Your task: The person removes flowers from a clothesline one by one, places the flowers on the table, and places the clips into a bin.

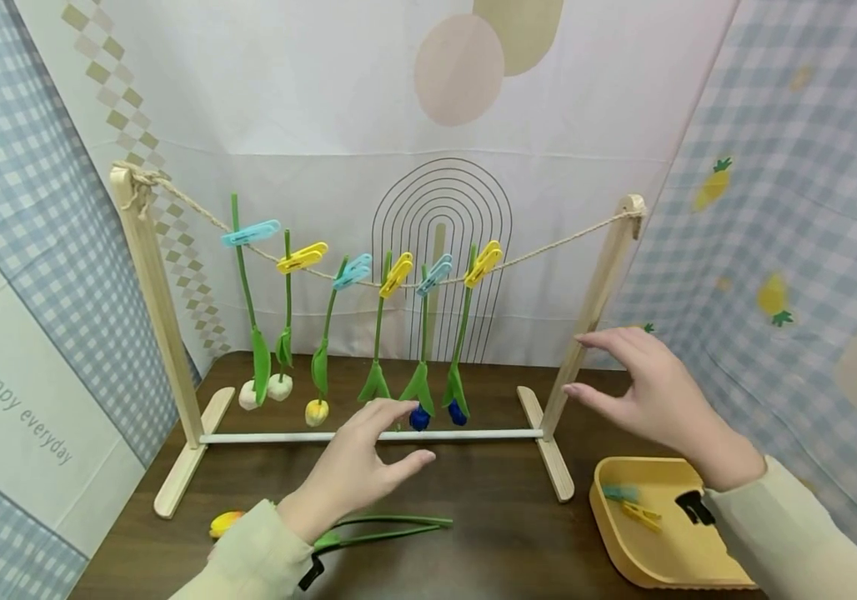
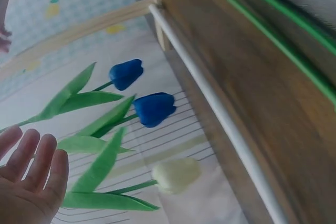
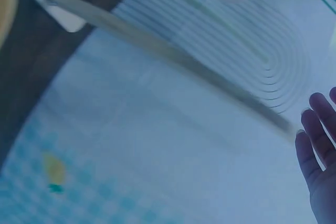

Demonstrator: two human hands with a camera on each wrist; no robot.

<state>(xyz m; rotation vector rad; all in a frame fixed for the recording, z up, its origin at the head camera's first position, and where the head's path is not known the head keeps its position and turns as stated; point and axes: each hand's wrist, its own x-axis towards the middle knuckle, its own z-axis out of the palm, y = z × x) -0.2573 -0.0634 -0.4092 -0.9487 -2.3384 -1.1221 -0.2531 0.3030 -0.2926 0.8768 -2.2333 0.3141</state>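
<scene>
My left hand [image 1: 357, 462] is held empty in front of the hanging tulips, fingers loosely bent and thumb apart. Its fingertips overlap a blue tulip [image 1: 419, 418] in the head view; the left wrist view shows the fingers below two blue blooms [image 2: 155, 109] and a white tulip [image 2: 176, 176]. Also empty, my right hand [image 1: 657, 396] is raised by the right wooden post [image 1: 599, 287], thumb and fingers spread. Several artificial tulips hang bloom-down from a twine [image 1: 556, 244], clipped by blue clothespins [image 1: 250, 233] and yellow clothespins [image 1: 483, 264]. White blooms [image 1: 280, 386] and a yellow bloom [image 1: 317, 412] hang leftward.
Loose tulips lie on the brown table, a yellow-orange bloom [image 1: 226, 523] and green stems [image 1: 398, 533] showing around my left sleeve. A yellow tray [image 1: 608, 533] at right holds clothespins [image 1: 640, 515]. A white rod [image 1: 473, 434] joins the stand's wooden feet [image 1: 182, 487].
</scene>
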